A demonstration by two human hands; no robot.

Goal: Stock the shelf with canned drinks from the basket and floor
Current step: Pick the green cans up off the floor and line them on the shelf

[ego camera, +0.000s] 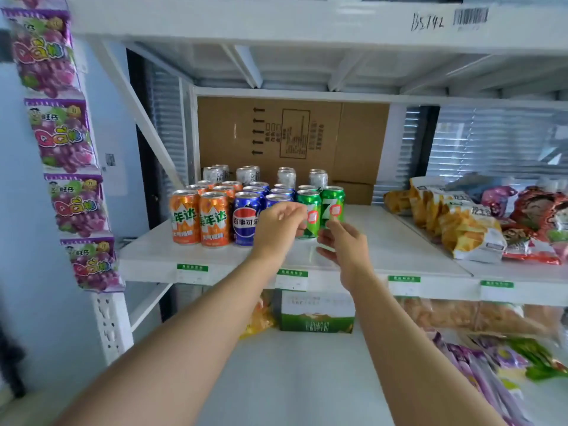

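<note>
1. Left hand curled against front green can on the shelf; gripping or not, can't tell.
2. Right hand loose, fingertip touching rear green can.
3. Blue can mostly hidden behind left hand.

"7" on green can, "百事可" on blue can

White metal shelving surrounds the grip. A pale blue wall lies far left of it, daylit window blinds behind, upper right.
</note>
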